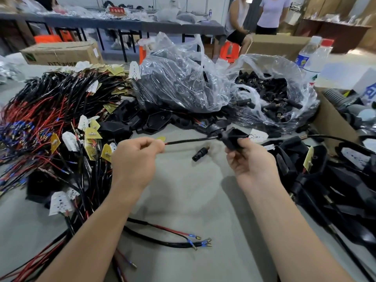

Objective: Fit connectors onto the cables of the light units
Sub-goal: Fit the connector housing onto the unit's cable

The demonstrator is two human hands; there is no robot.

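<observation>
The light unit (234, 139), a black housing with a white LED board at its far side, is held above the tabletop (193, 200) in the right hand (250, 161), whose grip is closed around the housing. Its black cable (191, 141) runs out taut to the left, where the left hand (136, 157) has its grip closed on the cable's end; a little red wire shows just beside the fingers, and the terminals are hidden inside the pinch.

One loose black connector (200, 155) lies on the tabletop below the cable, between the two hands and touching neither. It is not yet fitted.

Beyond are an open plastic bag (301, 82) of more connectors, a knotted bag (179, 78) of black parts, a big tangle of red and black wired leads (50, 110) to the left, and a heap of black units (325, 180) to the right.

Likely trouble: both hands are full, so reaching for the connector means freeing one, and the cable may then spring away or snag in the leads. The round connector could roll if nudged. With the wire ends unseen, they could also enter the wrong sockets or seat only halfway.
</observation>
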